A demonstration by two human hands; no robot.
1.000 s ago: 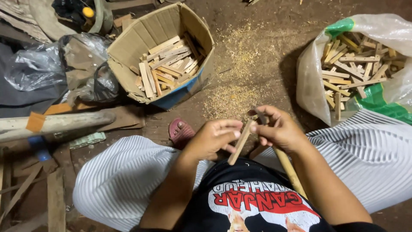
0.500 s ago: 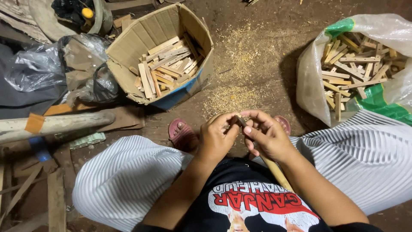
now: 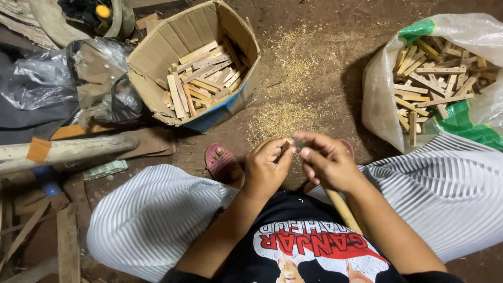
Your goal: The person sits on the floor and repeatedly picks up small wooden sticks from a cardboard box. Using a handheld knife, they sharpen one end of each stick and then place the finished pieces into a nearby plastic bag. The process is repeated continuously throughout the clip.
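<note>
Both hands meet in front of my lap, above the dirt floor. My left hand (image 3: 266, 169) is curled around a small wooden stick (image 3: 289, 141); only the stick's pale end shows between the fingertips. My right hand (image 3: 327, 162) pinches the same end from the right, thumb and forefinger touching it. The rest of the stick is hidden inside my hands. A pale wooden handle (image 3: 343, 210) runs under my right forearm along my lap.
An open cardboard box (image 3: 157, 55) holding several flat wooden sticks stands at the upper left. A white and green sack (image 3: 382, 94) full of similar sticks lies at the upper right. Sawdust (image 3: 285, 112) covers the floor ahead. Plastic bags, planks and a pink sandal (image 3: 222, 162) are to the left.
The stick pointed down across my hands a second ago. It is now turned end-on and drawn in between my fingers, with both hands closer together.
</note>
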